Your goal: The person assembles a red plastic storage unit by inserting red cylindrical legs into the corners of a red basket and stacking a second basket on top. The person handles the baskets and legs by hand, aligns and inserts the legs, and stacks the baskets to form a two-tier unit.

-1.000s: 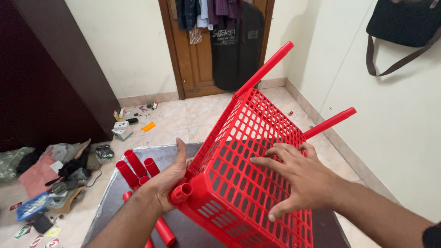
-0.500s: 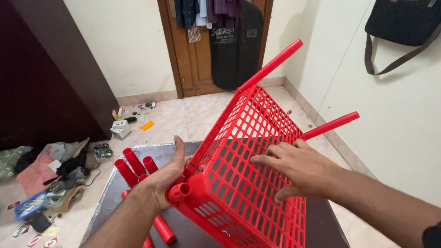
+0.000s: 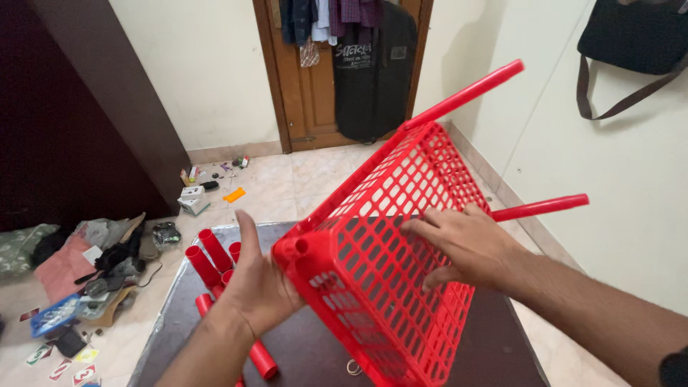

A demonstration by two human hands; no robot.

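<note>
Above the dark table, tilted on edge with one corner low toward the camera, a red lattice shelf panel is held; two red tube legs are seen fitted at its far side, pointing up and right. An open corner socket is presented at the near corner.

Handling note: the panel is best kept steady and tilted so that the socket stays exposed, with the load shared by both hands and no finger caught in the grid.

Grip, left hand: open-palmed, pressed against the panel's near edge just below the socket, thumb raised; nothing is enclosed. Grip, right hand: fingers spread flat on the lattice face, likewise open, bracing only.

Adjacent: loose red tubes lying on the table beside the left hand. Beyond: scattered clothes and cards on the floor, a wooden door, a dark bag hung on the wall.
</note>
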